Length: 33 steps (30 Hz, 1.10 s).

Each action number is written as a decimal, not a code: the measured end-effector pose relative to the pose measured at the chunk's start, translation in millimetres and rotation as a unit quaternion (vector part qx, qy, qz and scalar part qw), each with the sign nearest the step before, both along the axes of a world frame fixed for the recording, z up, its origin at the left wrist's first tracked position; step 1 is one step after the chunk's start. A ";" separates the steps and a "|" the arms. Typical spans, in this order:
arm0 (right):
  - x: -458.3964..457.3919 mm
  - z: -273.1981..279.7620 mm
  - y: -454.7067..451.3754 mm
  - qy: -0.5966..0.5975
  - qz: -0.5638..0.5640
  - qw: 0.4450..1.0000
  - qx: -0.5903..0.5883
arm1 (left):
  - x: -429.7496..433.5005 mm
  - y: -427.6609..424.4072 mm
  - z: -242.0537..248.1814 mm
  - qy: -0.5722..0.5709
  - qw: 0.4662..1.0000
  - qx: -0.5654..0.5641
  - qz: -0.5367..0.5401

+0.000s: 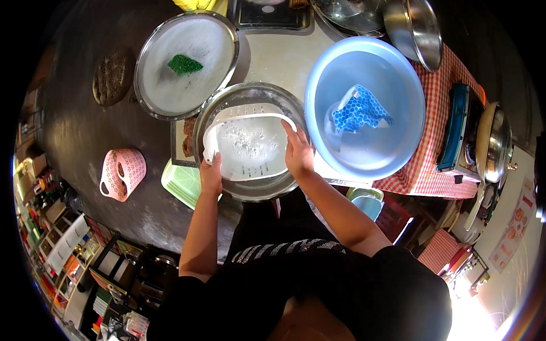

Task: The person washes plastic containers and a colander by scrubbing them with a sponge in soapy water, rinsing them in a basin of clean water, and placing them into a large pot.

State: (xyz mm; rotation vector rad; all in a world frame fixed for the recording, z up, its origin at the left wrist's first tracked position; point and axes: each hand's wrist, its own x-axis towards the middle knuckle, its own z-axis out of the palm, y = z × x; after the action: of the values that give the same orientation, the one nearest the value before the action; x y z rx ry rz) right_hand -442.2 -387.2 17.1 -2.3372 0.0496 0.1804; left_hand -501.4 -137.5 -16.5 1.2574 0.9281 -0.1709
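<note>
Both hands hold a white slotted plastic basket [277, 114] by its rim, over a round metal basin [239, 194] with water and suds. My left hand [211, 174] grips the basket's left end, thumb up on the rim. At the right end, my right hand [297, 149] has its fingers around the rim. Whitish water or foam shows within the basket. Left of the basin, a round metal tray [158, 91] of suds bears a green scouring pad [184, 65]. To the right stands a blue plastic tub [367, 160] of water with a blue-and-white patterned cloth [359, 110] in it.
A pink perforated basket [128, 170] and a pale green basket [181, 185] are on the left. Metal pots [413, 30] stand at the back right. A portable gas stove [456, 128] and a pan [497, 145] lie beyond the red checked cloth [445, 68].
</note>
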 end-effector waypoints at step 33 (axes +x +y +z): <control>4.6 21.0 -24.4 -0.142 0.077 0.944 0.287 | -18.9 5.4 77.6 -0.274 0.925 0.261 -0.033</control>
State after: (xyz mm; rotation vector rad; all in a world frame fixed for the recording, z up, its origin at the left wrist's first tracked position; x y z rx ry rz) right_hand -437.7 -411.6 38.1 -1.7600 -0.2927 -0.0647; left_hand -520.4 -132.1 61.1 1.7101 0.4461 0.3912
